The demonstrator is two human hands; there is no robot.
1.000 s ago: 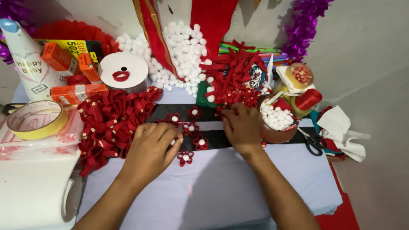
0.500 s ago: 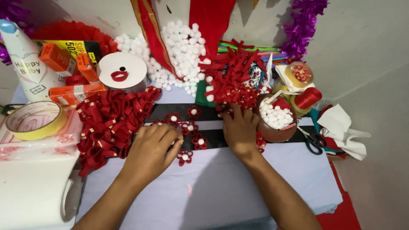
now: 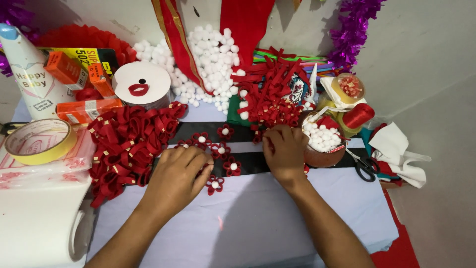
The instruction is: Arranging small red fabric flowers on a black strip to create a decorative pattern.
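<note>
head view. landmark: the black strip (image 3: 258, 133) lying across the pale tablecloth (image 3: 258, 218).

my left hand (image 3: 174, 179) lies palm down on the strip's near band, fingers curled loosely over some red ribbon flowers; whether they pinch one i cannot tell. one flower with a white pompom centre (image 3: 214, 184) lies just off the strip's near edge, touching my fingertips.

my right hand (image 3: 286, 151) rests on the strip's right part, fingers bent with their tips on the strip; a grip is not discernible.

more ribbon flowers (image 3: 225, 132) sit on the strip between and beyond my hands.

left of the strip: a heap of red ribbon loops (image 3: 126, 144), then a tape roll (image 3: 38, 140). beyond it: loose white pompoms (image 3: 210, 64). at its right end: a bowl of pompoms (image 3: 322, 141), with scissors (image 3: 364, 167) just past.
</note>
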